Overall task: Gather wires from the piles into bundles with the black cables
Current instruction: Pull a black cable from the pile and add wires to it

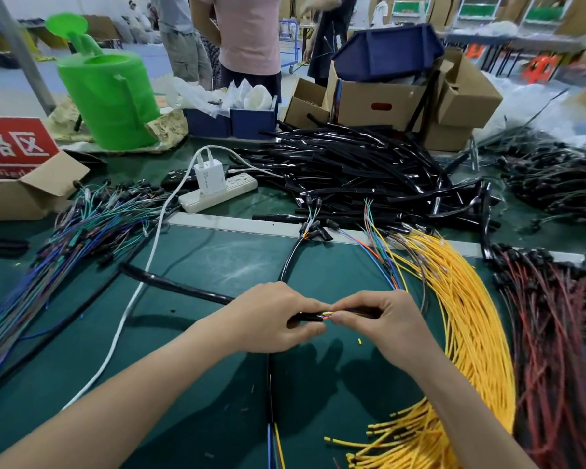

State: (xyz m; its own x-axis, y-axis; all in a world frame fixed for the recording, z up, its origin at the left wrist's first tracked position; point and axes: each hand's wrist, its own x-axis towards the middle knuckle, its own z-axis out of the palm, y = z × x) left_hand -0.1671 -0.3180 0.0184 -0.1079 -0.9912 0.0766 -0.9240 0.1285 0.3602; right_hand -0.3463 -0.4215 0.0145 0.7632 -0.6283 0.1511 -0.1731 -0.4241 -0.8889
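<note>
My left hand (274,319) pinches the end of a black cable (290,262) that curves up toward the table's far strip. My right hand (383,323) holds a thin bundle of coloured wires (383,265), whose yellow and orange tips (329,314) meet the cable's mouth between my fingers. A big heap of black cables (359,167) lies at the back. Yellow wires (471,313) fan out on the right, red and black wires (552,319) beyond them, and blue and green wires (82,228) on the left.
A white power strip with a charger (217,191) and its white cord (142,286) cross the green mat. A loose black cable (176,286) lies left of my hands. Cardboard boxes (386,99), blue bins (230,121) and a green watering can (109,96) stand behind. People stand beyond the table.
</note>
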